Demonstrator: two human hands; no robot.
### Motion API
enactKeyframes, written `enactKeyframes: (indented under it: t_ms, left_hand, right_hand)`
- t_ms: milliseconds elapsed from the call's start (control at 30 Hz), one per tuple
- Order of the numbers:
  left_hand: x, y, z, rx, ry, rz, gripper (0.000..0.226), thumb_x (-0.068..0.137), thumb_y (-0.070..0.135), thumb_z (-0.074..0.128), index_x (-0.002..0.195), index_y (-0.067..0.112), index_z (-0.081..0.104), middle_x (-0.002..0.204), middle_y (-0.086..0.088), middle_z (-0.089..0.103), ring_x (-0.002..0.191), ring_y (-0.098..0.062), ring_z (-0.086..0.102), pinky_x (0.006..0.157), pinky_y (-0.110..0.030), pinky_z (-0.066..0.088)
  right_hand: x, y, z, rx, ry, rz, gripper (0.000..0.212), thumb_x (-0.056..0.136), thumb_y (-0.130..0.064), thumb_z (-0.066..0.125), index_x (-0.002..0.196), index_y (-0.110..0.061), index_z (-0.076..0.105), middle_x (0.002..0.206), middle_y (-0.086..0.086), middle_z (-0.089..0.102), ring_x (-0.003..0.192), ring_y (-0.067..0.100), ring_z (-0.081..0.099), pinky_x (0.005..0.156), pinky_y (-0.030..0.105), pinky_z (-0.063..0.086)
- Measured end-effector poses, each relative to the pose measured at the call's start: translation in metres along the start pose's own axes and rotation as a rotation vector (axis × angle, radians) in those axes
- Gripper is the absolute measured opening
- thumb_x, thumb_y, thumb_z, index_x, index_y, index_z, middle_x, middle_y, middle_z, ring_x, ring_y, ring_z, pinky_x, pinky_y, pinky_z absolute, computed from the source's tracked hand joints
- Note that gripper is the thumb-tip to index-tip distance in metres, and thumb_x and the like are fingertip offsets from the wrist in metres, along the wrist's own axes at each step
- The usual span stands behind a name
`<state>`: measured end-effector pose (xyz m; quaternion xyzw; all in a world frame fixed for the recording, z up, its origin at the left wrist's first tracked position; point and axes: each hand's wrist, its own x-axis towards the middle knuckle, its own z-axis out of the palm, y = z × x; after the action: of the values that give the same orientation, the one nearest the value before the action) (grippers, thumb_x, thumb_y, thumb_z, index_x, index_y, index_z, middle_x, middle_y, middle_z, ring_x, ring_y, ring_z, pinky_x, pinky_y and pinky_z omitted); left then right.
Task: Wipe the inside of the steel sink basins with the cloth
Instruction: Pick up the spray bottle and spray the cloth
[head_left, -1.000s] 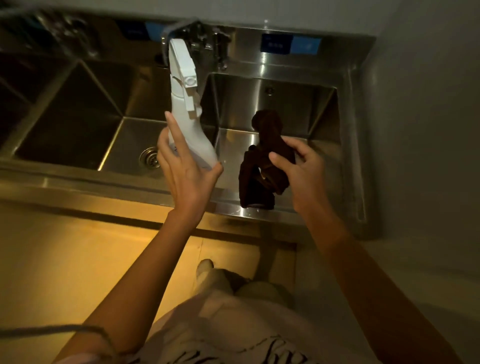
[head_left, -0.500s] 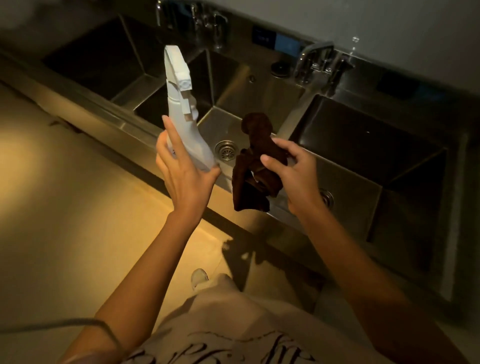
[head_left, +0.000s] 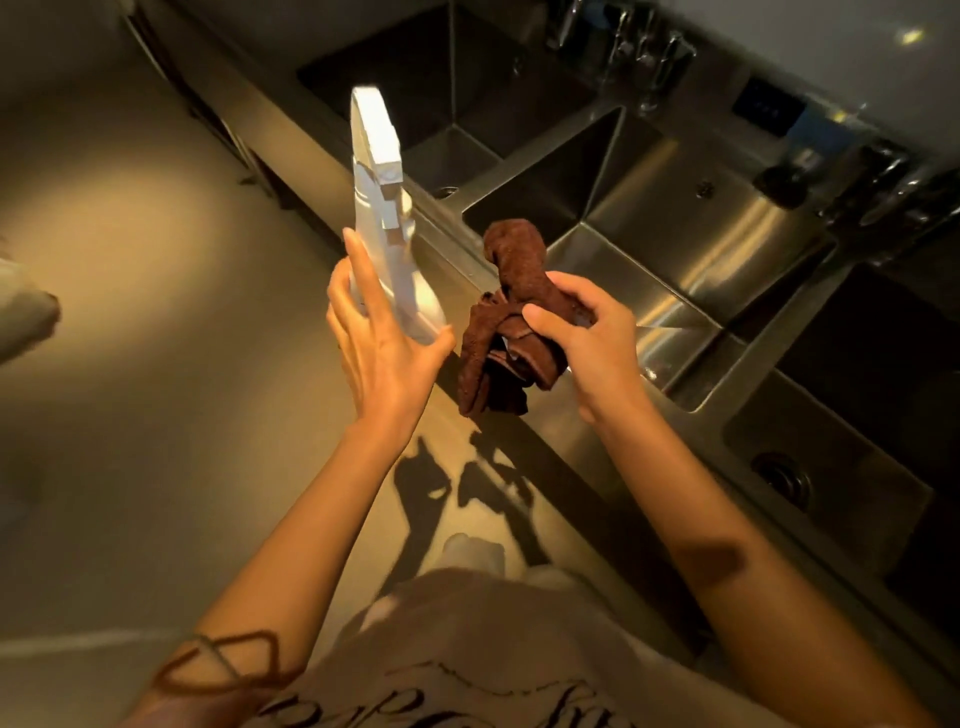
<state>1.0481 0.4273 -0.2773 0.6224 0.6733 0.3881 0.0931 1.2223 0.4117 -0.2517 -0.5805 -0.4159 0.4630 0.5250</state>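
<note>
View shift: since 1 second ago the sink run has swung from square-on to a diagonal from 11 o'clock down to 4 o'clock, and more basins have come into view; both hands kept their loads and their spacing throughout.
Meaning for task: judged from this, the person is walking along the sinks between basins, not wiping; the cloth touches no steel right now.
Left hand (head_left: 382, 338): at 9 o'clock of the cloth, fingers nearly straight, propping the white spray bottle (head_left: 387, 218) against palm and thumb; I would call it a loose hold.
Right hand (head_left: 587, 338): fingers and thumb curled round the cloth's middle, gripping it.
Cloth (head_left: 511, 322): dark brown, nappy like terry or microfibre, bunched and twisted, 1 tail sticking up, the rest hanging; it is in the air over the sink's front rim, at 7 o'clock of the nearest lit basin.
Middle basin (head_left: 675, 228): brushed steel, square-cornered, flat-walled, with bright glare streaks.
Right basin (head_left: 841, 467): in shadow at 4 o'clock, round dark drain showing.
Far basin (head_left: 441, 67): dark, at 12 o'clock.
Spray bottle shape: tall, slim, hard plastic, angular trigger head uppermost.
Taps (head_left: 644, 47): blurred metal fittings at 1 o'clock.
</note>
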Motion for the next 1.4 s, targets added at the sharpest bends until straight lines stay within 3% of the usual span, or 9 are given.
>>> enactKeyframes:
  t_ms: [133, 267, 500, 700, 800, 1033, 1200, 1333, 1400]
  left_hand:
    - [0.017, -0.031, -0.014, 0.012, 0.030, -0.045, 0.122, 0.065, 0.029, 0.082, 0.148, 0.020, -0.006, 0.146, -0.019, 0.029, 0.129, -0.035, 0.036, 0.103, -0.041, 0.037]
    - [0.030, -0.055, -0.025, 0.017, 0.086, -0.111, 0.129, 0.062, 0.027, 0.084, 0.146, 0.028, -0.013, 0.145, -0.017, 0.029, 0.127, -0.034, 0.037, 0.101, -0.042, 0.041]
    - [0.057, -0.096, -0.034, 0.038, 0.195, -0.225, 0.127, 0.061, 0.025, 0.083, 0.149, 0.024, -0.009, 0.143, -0.017, 0.031, 0.127, -0.032, 0.038, 0.101, -0.024, 0.026]
    - [0.117, -0.109, -0.026, 0.130, 0.262, -0.289, 0.123, 0.059, 0.025, 0.084, 0.150, 0.017, 0.000, 0.142, -0.020, 0.034, 0.125, -0.037, 0.040, 0.100, -0.032, 0.028]
    - [0.151, -0.109, -0.019, 0.172, 0.279, -0.282, 0.123, 0.060, 0.030, 0.084, 0.150, 0.014, 0.003, 0.140, -0.020, 0.036, 0.122, -0.038, 0.043, 0.100, -0.037, 0.034]
    - [0.207, -0.120, -0.006, 0.205, 0.328, -0.293, 0.119, 0.062, 0.039, 0.079, 0.152, 0.017, 0.004, 0.140, -0.015, 0.037, 0.118, -0.033, 0.044, 0.091, -0.032, 0.040]
    - [0.245, -0.142, -0.007, 0.252, 0.272, -0.376, 0.129, 0.060, 0.038, 0.088, 0.150, 0.026, -0.004, 0.146, -0.014, 0.032, 0.126, -0.035, 0.042, 0.095, -0.046, 0.047]
    - [0.276, -0.173, -0.010, 0.226, 0.234, -0.382, 0.128, 0.062, 0.040, 0.086, 0.148, 0.029, -0.008, 0.148, -0.015, 0.027, 0.129, -0.036, 0.039, 0.099, -0.047, 0.043]
    - [0.293, -0.193, -0.015, 0.211, 0.211, -0.374, 0.130, 0.061, 0.040, 0.086, 0.149, 0.029, -0.008, 0.148, -0.014, 0.027, 0.130, -0.035, 0.036, 0.100, -0.045, 0.040]
  right_hand:
    - [0.018, -0.004, 0.038, -0.010, -0.046, -0.021, 0.033, 0.081, -0.010, 0.071, 0.113, -0.015, 0.066, 0.108, 0.002, 0.067, 0.097, 0.010, 0.066, 0.074, 0.016, 0.054]
    - [0.037, -0.008, 0.070, -0.036, -0.116, -0.034, 0.030, 0.082, -0.009, 0.070, 0.111, -0.014, 0.066, 0.104, -0.002, 0.067, 0.091, 0.000, 0.065, 0.069, 0.011, 0.051]
    - [0.082, -0.008, 0.125, -0.032, -0.230, 0.041, 0.033, 0.080, -0.005, 0.071, 0.113, -0.010, 0.066, 0.099, -0.004, 0.067, 0.083, -0.003, 0.067, 0.067, 0.012, 0.052]
    - [0.137, -0.016, 0.161, -0.005, -0.370, 0.077, 0.039, 0.081, -0.002, 0.070, 0.119, -0.004, 0.062, 0.095, -0.004, 0.069, 0.080, -0.002, 0.068, 0.066, 0.012, 0.052]
    - [0.166, -0.025, 0.177, 0.030, -0.417, 0.080, 0.036, 0.081, 0.001, 0.069, 0.117, -0.001, 0.062, 0.098, 0.004, 0.070, 0.085, 0.010, 0.070, 0.073, 0.021, 0.055]
    - [0.229, -0.038, 0.213, -0.020, -0.492, -0.003, 0.035, 0.083, 0.001, 0.068, 0.117, 0.004, 0.061, 0.106, 0.018, 0.068, 0.096, 0.027, 0.066, 0.094, 0.044, 0.053]
    - [0.264, -0.036, 0.244, -0.068, -0.529, 0.057, 0.036, 0.083, -0.007, 0.070, 0.118, -0.007, 0.063, 0.115, 0.012, 0.066, 0.106, 0.025, 0.065, 0.097, 0.047, 0.051]
    - [0.285, -0.031, 0.282, -0.141, -0.494, 0.045, 0.033, 0.083, -0.015, 0.071, 0.112, -0.026, 0.063, 0.114, -0.001, 0.066, 0.109, 0.015, 0.062, 0.098, 0.039, 0.052]
    - [0.294, -0.030, 0.305, -0.134, -0.461, 0.048, 0.033, 0.082, -0.012, 0.071, 0.112, -0.025, 0.064, 0.109, -0.003, 0.067, 0.107, 0.015, 0.063, 0.097, 0.038, 0.052]
